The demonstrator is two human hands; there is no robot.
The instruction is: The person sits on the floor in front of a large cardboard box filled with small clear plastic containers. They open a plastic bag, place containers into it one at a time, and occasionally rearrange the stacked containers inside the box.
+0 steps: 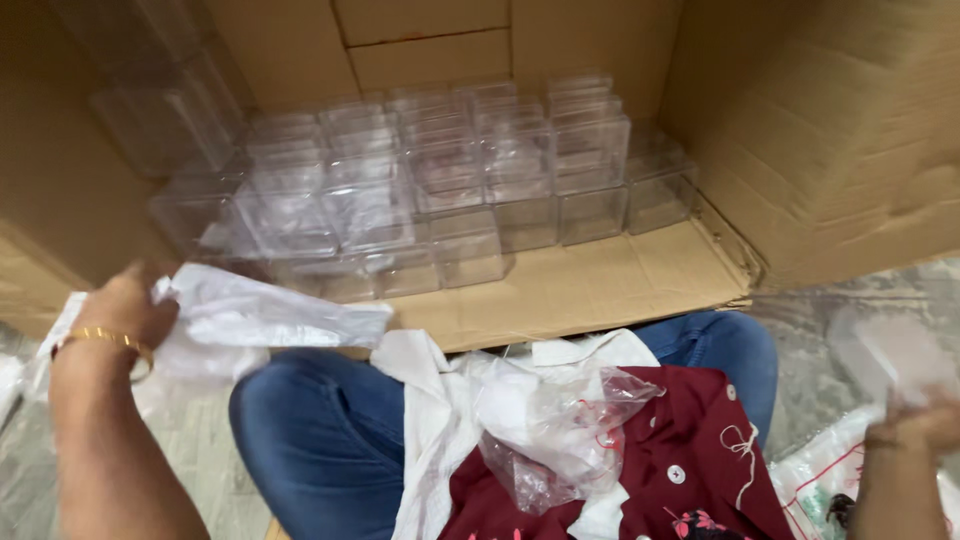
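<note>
Nearest the camera, a maroon garment (700, 450) with white buttons lies across the lap, over blue jeans (320, 430), with a crumpled clear plastic bag (560, 430) and white cloth (440, 400) on top. At lower right, the right hand (925, 425) shows blurred at the frame edge beneath a pale blurred sheet (895, 355); whether its fingers are together or apart cannot be told. At left, the left hand (125, 305), a gold bangle (100, 338) on its wrist, has its fingers clamped on a white plastic bag (270, 315), held just above the left knee at the carton's front edge. Beyond, an open cardboard carton (600, 285) lies on its side, holding stacked clear plastic boxes (440, 185) towards its back wall.
</note>
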